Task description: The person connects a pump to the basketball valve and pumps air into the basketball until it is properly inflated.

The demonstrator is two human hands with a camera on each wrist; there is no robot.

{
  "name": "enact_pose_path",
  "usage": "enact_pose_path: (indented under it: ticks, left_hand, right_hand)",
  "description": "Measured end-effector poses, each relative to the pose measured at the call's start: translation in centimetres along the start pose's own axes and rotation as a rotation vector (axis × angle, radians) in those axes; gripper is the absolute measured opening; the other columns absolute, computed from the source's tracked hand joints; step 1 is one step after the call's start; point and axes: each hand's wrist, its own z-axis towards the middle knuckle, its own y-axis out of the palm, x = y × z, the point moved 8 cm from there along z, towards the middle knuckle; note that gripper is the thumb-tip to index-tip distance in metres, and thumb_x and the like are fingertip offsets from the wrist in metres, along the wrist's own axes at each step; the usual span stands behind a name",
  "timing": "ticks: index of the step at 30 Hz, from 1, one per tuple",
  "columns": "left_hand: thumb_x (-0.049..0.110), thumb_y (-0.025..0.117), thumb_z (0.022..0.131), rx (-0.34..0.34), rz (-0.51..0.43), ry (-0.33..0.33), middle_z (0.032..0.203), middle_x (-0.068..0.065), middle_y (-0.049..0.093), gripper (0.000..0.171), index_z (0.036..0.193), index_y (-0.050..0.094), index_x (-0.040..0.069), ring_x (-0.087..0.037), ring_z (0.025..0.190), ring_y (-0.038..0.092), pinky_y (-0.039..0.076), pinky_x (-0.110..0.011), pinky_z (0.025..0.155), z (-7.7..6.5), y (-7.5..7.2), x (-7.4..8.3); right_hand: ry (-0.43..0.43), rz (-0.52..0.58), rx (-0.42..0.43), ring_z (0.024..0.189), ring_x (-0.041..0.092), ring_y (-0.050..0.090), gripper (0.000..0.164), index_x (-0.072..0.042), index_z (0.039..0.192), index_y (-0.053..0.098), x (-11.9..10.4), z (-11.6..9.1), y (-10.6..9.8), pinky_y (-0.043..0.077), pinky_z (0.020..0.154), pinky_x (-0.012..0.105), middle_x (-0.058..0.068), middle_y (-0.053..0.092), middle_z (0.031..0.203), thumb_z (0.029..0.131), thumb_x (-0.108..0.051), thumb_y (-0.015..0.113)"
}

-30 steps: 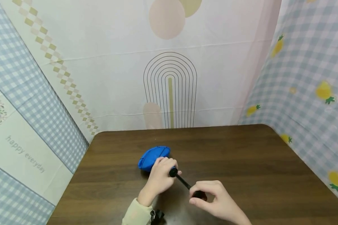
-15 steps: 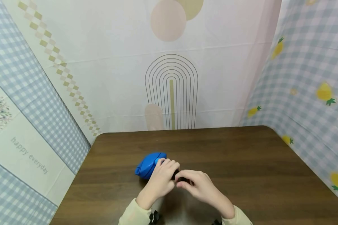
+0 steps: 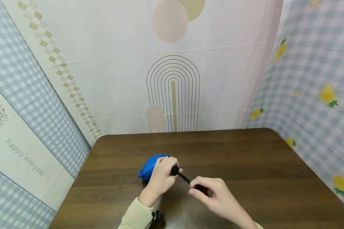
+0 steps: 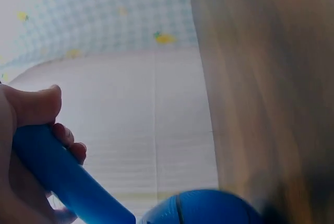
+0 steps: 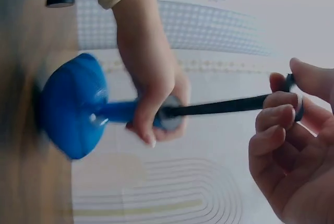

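A sagging blue ball (image 3: pixel 150 167) with dark seams rests on the table, left of centre. Attached to it or pressed against it is a hand pump with a blue barrel (image 5: pixel 119 112), a black rod (image 3: pixel 184 177) and a black handle (image 3: pixel 201 188). My left hand (image 3: pixel 161 178) grips the barrel near its black end cap (image 3: pixel 174 170), hiding most of it in the head view. Curled fingers of my right hand (image 3: pixel 219 198) hold the handle, with the rod drawn well out. The left wrist view shows the barrel (image 4: pixel 68 174) slanting down to the ball (image 4: pixel 203 208).
The brown wooden table (image 3: pixel 246 159) has a back edge meeting a pale printed cloth (image 3: pixel 117 89). Checked cloths hang at the left (image 3: pixel 46 105) and right (image 3: pixel 309 79). A black strap (image 3: pixel 157 216) sits at my left sleeve.
Half a second ago the rod was pushed in and my hands were nearly together. Now the right hand has pulled back to the right, drawing the rod out again. The left hand stays on the barrel.
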Motion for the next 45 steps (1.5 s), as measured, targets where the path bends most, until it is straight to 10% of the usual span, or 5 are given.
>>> enact_pose_path:
  ticks: [13, 26, 38, 45]
  left_hand:
    - [0.009, 0.074, 0.072, 0.061, 0.131, 0.114, 0.074, 0.006, 0.054, 0.024, 0.080, 0.053, 0.018, -0.012, 0.076, 0.051, 0.041, -0.038, 0.087, -0.8, 0.4, 1.9]
    - [0.018, 0.073, 0.084, 0.137, 0.012, 0.000, 0.071, 0.007, 0.055, 0.020, 0.077, 0.054, 0.018, -0.011, 0.070, 0.053, 0.046, -0.037, 0.087, 0.5, 0.2, 0.3]
    - [0.012, 0.073, 0.076, 0.213, 0.108, 0.029, 0.071, 0.004, 0.058, 0.017, 0.080, 0.056, 0.016, -0.014, 0.073, 0.054, 0.042, -0.038, 0.086, -0.3, 0.8, 2.0]
    - [0.015, 0.075, 0.073, 0.289, 0.090, 0.027, 0.067, 0.004, 0.060, 0.017, 0.076, 0.058, 0.016, -0.013, 0.066, 0.056, 0.047, -0.035, 0.080, -0.3, 0.2, 1.4]
  right_hand:
    - [0.090, -0.067, -0.010, 0.059, -0.007, 0.045, 0.001, -0.016, 0.090, 0.066, 5.6, 1.7, 3.9, 0.045, 0.052, 0.018, -0.006, 0.059, 0.069, 0.090, -0.015, 0.066]
    - [0.120, -0.123, 0.143, 0.050, -0.013, 0.023, 0.018, -0.025, 0.085, 0.058, -0.1, 0.6, -0.3, 0.025, 0.044, 0.009, -0.012, 0.032, 0.053, 0.087, -0.012, 0.070]
    - [0.171, -0.045, 0.000, 0.056, -0.006, 0.039, 0.005, -0.017, 0.092, 0.057, 6.0, 1.6, 4.1, 0.039, 0.050, 0.016, -0.007, 0.047, 0.064, 0.093, -0.015, 0.062]
    - [0.255, -0.115, 0.055, 0.054, -0.007, 0.039, 0.008, -0.025, 0.088, 0.057, 3.6, 1.4, 2.4, 0.039, 0.050, 0.016, -0.015, 0.043, 0.062, 0.093, -0.023, 0.064]
